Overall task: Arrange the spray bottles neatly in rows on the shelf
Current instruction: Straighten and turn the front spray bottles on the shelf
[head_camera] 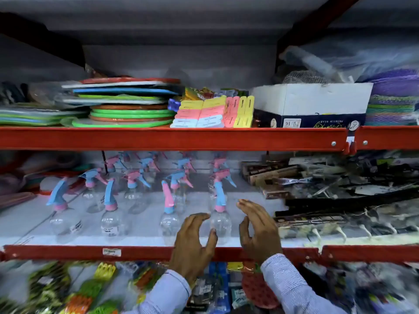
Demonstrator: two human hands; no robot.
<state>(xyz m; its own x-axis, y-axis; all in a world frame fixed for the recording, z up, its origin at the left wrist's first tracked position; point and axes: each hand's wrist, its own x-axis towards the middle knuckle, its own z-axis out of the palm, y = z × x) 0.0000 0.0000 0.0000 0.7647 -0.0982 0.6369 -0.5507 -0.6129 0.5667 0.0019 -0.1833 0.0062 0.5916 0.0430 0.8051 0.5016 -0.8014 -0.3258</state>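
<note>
Fingers spread on both sides: my left hand (192, 241) and right hand (258, 232) are open, cupped either side of the front-right spray bottle (220, 214), gripping nothing, though my left thumb may brush it. That bottle stands upright at the front of the white shelf (140, 239), ending a front row, with more spray bottles (133, 182) in rows behind. These clear bottles look light and top-heavy; a careless nudge could tip one into its neighbours.
</note>
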